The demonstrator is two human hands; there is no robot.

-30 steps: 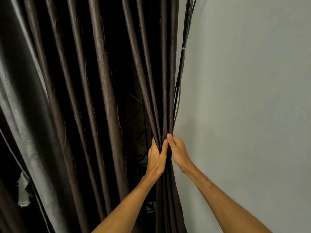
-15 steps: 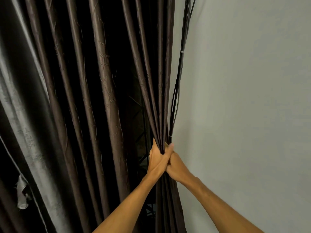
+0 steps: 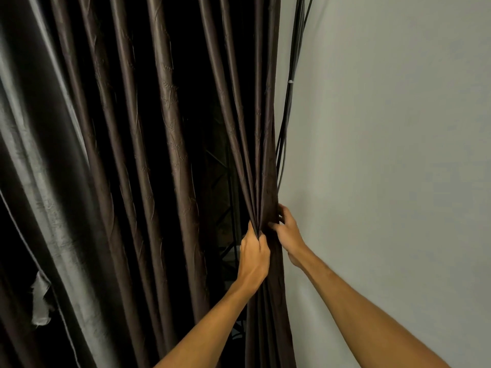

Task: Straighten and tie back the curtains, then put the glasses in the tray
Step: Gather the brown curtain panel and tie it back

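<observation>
both my hands on the curtain (image 3: 170,144)

my left hand (image 3: 253,257) clutches gathered pleats at lower centre; my right hand (image 3: 288,232) pinches the edge beside them.

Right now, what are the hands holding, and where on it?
Both hold the curtain near its wall-side edge: the left hand grips the gathered pleats, and the right hand pinches the edge beside it.

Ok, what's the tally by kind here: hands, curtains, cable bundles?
Hands: 2, left hand and right hand, both gripping the brown curtain
Curtains: 2, brown curtain and grey curtain
Cable bundle: 1
Total: 5
</observation>
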